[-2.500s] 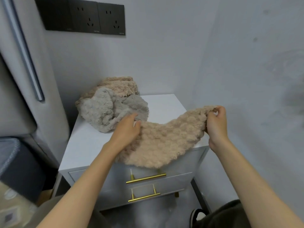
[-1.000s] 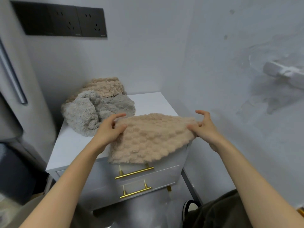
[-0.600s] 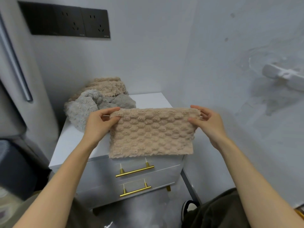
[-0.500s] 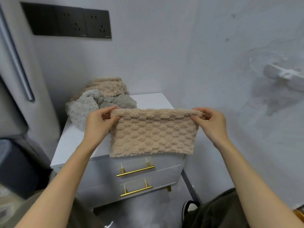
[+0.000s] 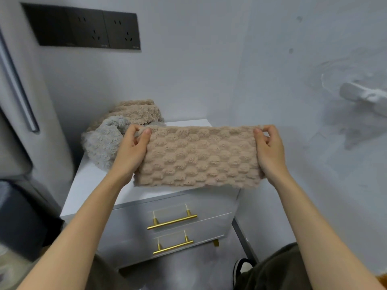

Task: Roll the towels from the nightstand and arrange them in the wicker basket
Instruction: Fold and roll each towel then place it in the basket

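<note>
Both forearms bare and extended forward, left hand [image 5: 131, 151] and right hand [image 5: 269, 150] raised level and well apart, palms facing each other, each pinching a top corner of the beige towel [image 5: 199, 156] between thumb and curled fingers.

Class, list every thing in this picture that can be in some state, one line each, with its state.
Held towel: stretched flat between both hands.
Left hand: pinches its left end.
Right hand: pinches its right end.
Grey towel: crumpled on the nightstand.
Back towel: bunched behind the grey one.
Drawers: both shut.
Sockets: nothing plugged in.
</note>
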